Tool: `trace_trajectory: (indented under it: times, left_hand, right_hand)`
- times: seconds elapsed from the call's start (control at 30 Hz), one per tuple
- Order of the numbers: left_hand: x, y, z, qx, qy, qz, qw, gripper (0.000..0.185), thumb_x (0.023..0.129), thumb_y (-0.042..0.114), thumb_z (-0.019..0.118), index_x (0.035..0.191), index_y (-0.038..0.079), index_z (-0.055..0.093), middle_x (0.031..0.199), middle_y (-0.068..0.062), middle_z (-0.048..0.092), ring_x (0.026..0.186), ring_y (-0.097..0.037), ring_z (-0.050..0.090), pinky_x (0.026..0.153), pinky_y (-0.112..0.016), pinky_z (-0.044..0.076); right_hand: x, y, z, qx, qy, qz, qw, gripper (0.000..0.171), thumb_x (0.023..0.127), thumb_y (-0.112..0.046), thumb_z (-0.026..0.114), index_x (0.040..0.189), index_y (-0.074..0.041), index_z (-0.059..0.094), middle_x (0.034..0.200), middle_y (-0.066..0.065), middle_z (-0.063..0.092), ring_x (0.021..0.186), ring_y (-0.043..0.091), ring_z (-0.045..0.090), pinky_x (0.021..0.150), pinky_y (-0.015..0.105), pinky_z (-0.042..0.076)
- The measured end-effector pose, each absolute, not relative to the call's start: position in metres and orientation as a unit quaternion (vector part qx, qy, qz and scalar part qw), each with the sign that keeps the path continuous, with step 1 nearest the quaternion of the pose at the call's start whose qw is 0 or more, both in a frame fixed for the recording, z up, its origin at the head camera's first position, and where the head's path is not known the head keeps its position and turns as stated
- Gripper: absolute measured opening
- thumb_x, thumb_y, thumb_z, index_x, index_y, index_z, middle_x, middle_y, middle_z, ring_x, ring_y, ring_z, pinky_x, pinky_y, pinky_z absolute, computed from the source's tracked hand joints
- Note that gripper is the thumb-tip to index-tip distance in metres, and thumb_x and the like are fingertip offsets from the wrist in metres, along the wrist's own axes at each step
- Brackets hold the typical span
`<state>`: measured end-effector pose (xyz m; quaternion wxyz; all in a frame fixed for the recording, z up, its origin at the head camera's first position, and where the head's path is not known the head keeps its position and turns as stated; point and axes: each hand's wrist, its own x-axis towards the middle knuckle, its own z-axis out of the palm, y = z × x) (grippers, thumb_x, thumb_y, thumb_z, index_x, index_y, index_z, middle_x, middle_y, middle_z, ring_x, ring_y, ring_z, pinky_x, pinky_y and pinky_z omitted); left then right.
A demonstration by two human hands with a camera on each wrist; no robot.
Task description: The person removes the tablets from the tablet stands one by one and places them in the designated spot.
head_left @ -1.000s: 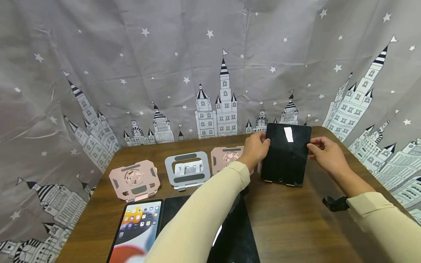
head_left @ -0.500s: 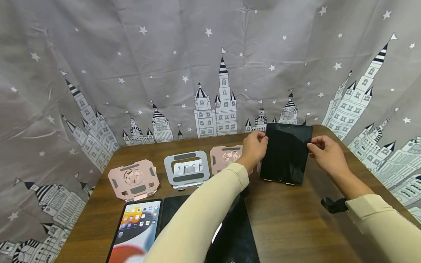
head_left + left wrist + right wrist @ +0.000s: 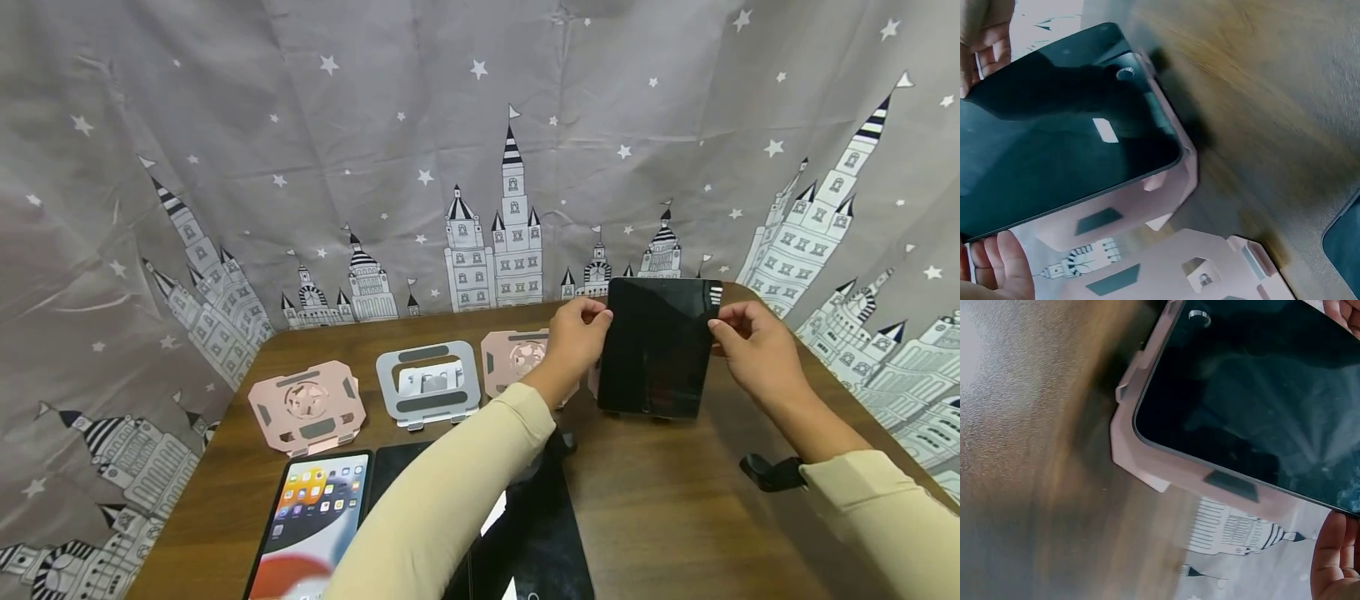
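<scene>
A black-screened tablet (image 3: 652, 358) with a round home button stands upright, leaning back, at the right rear of the table. My left hand (image 3: 577, 337) pinches its left edge. Opposite, the thumb and fingers of my right hand (image 3: 757, 346) pinch the right edge. Behind the tablet is a pink stand (image 3: 1141, 444), mostly hidden in the head view. In the right wrist view, the stand's small lips show beyond the tablet's bottom edge, and the tablet lies in front of them. Another pink stand (image 3: 1166, 269) is close beside it, partly covered by my left hand in the head view.
A grey-blue stand (image 3: 386, 392) and a further pink stand (image 3: 262, 408) line the table's left rear. In front lie a tablet with a lit screen (image 3: 322, 517) and dark tablets (image 3: 555, 533), partly under my left sleeve. A grey castle-print curtain (image 3: 480, 125) hangs behind the table (image 3: 675, 517).
The tablet's bottom edge has come up and forward, and now hides the stand's lips that showed in front of it. Both hands keep their hold; the right hand has shifted slightly right.
</scene>
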<state>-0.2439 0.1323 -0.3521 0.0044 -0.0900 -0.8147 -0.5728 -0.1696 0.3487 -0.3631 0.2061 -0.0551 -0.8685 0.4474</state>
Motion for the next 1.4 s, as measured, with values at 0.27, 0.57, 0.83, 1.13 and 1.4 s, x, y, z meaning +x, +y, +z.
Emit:
trace_trajectory:
  times: [0.27, 0.57, 0.83, 1.13, 1.4]
  left_hand:
    - [-0.232, 0.113, -0.35, -0.102, -0.795, -0.598, -0.009, 0.008, 0.096, 0.018, 0.067, 0.093, 0.01, 0.067, 0.079, 0.004, 0.057, 0.071, -0.009, 0.054, 0.066, -0.023, 0.049]
    - [-0.22, 0.093, -0.362, -0.1, -0.798, -0.594, -0.027, 0.008, 0.098, 0.018, 0.064, 0.094, 0.011, 0.064, 0.087, 0.004, 0.058, 0.08, -0.011, 0.054, 0.075, -0.028, 0.048]
    - [-0.206, 0.077, -0.374, -0.106, -0.78, -0.613, -0.063, 0.008, 0.098, 0.012, 0.062, 0.094, 0.005, 0.061, 0.087, -0.002, 0.057, 0.079, -0.017, 0.059, 0.072, -0.027, 0.051]
    - [-0.18, 0.063, -0.385, -0.069, -0.739, -0.656, -0.134, 0.009, 0.1, 0.008, 0.058, 0.096, 0.0, 0.059, 0.083, -0.007, 0.055, 0.068, -0.015, 0.059, 0.068, -0.032, 0.058]
    - [-0.172, 0.058, -0.394, -0.055, -0.74, -0.655, -0.147, 0.008, 0.098, 0.005, 0.058, 0.092, 0.0, 0.057, 0.08, -0.006, 0.053, 0.064, -0.014, 0.054, 0.062, -0.029, 0.056]
  right_hand:
    - [-0.161, 0.34, -0.351, -0.035, -0.88, 0.432, 0.198, 0.029, 0.103, -0.015, 0.053, 0.117, 0.01, 0.053, 0.103, 0.021, 0.058, 0.071, -0.002, 0.058, 0.062, 0.013, 0.051]
    - [-0.153, 0.328, -0.352, -0.019, -0.89, 0.424, 0.166, 0.028, 0.103, -0.016, 0.053, 0.114, 0.009, 0.056, 0.102, 0.025, 0.062, 0.07, 0.002, 0.061, 0.061, 0.016, 0.053]
    - [-0.143, 0.318, -0.36, -0.002, -0.898, 0.416, 0.142, 0.023, 0.103, -0.016, 0.053, 0.107, 0.006, 0.057, 0.101, 0.025, 0.064, 0.069, 0.013, 0.065, 0.06, 0.023, 0.054]
    - [-0.134, 0.309, -0.372, 0.015, -0.912, 0.398, 0.093, 0.012, 0.102, -0.01, 0.055, 0.102, 0.002, 0.056, 0.088, 0.014, 0.063, 0.075, 0.023, 0.062, 0.059, 0.026, 0.053]
    - [-0.131, 0.307, -0.383, 0.023, -0.902, 0.427, 0.05, 0.011, 0.101, -0.006, 0.053, 0.102, 0.005, 0.055, 0.087, 0.013, 0.06, 0.073, 0.021, 0.06, 0.06, 0.033, 0.055]
